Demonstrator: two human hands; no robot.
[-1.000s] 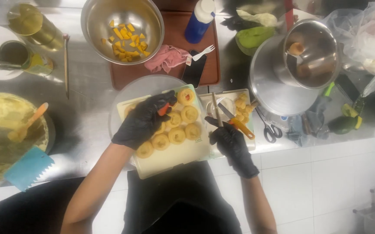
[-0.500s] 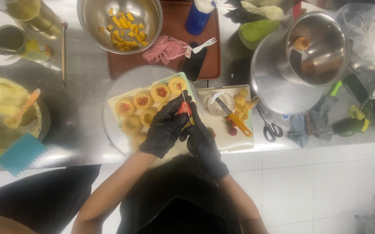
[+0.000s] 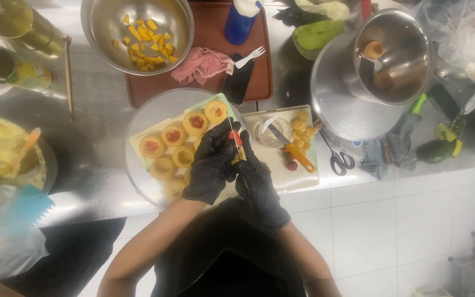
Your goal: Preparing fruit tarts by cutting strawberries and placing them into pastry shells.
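At the near edge of the steel tabletop [image 3: 94,110], the two black-gloved hands meet over a pale rectangular board: the left hand [image 3: 211,165] and the right hand [image 3: 255,184] are both clenched around a small red-handled knife [image 3: 236,137], whose thin blade points away from the body; what lies between the fingers is hidden. Just beside the left hand, on the pale rectangular board [image 3: 138,144], lie round yellow pastry cups [image 3: 172,133], several with a red filling, and the board rests on a round silver tray [image 3: 155,110]. To the right sits a white cutting board [image 3: 298,179] carrying an orange-handled knife [image 3: 292,149] and small yellow fruit pieces [image 3: 300,129]. Farther back stand a brown tray [image 3: 210,33] with a pink cloth [image 3: 200,63], a black phone [image 3: 238,81] and a white plastic fork [image 3: 250,54], and a steel bowl [image 3: 103,22] holding yellow fruit cubes [image 3: 145,44].
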